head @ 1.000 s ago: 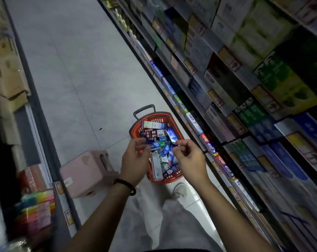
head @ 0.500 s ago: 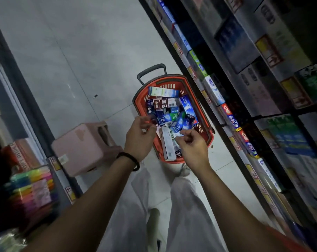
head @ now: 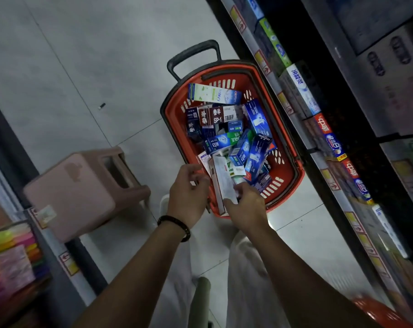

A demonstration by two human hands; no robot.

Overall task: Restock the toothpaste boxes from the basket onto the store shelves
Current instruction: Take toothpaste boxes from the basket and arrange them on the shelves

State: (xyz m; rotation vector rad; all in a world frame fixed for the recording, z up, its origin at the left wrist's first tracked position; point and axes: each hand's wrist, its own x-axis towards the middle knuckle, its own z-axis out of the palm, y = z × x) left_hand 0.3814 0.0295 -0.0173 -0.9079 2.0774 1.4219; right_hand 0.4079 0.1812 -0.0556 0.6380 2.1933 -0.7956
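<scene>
A red shopping basket (head: 293, 150) with a black handle stands on the floor beside the shelves, piled with toothpaste boxes (head: 226, 136) in blue, white and dark red. My right hand (head: 248, 209) is at the basket's near end, with thumb and fingers closed round the near end of a long white toothpaste box (head: 223, 178). My left hand (head: 188, 197), a dark bracelet on its wrist, hovers just left of that box over the near rim, its fingers loosely curled and holding nothing. Stocked toothpaste boxes (head: 303, 91) line the low shelf (head: 329, 178) on the right.
A pink plastic stool (head: 72, 192) stands on the tiled floor left of the basket. Bright coloured packs (head: 11, 259) fill the opposite shelf at the lower left. My legs in light trousers (head: 245, 280) are below the hands. The aisle floor runs on beyond the basket.
The view has tilted down and closer to the basket. Both hands have dropped from above the boxes to the basket's near end, and my right hand has taken hold of the white box.
</scene>
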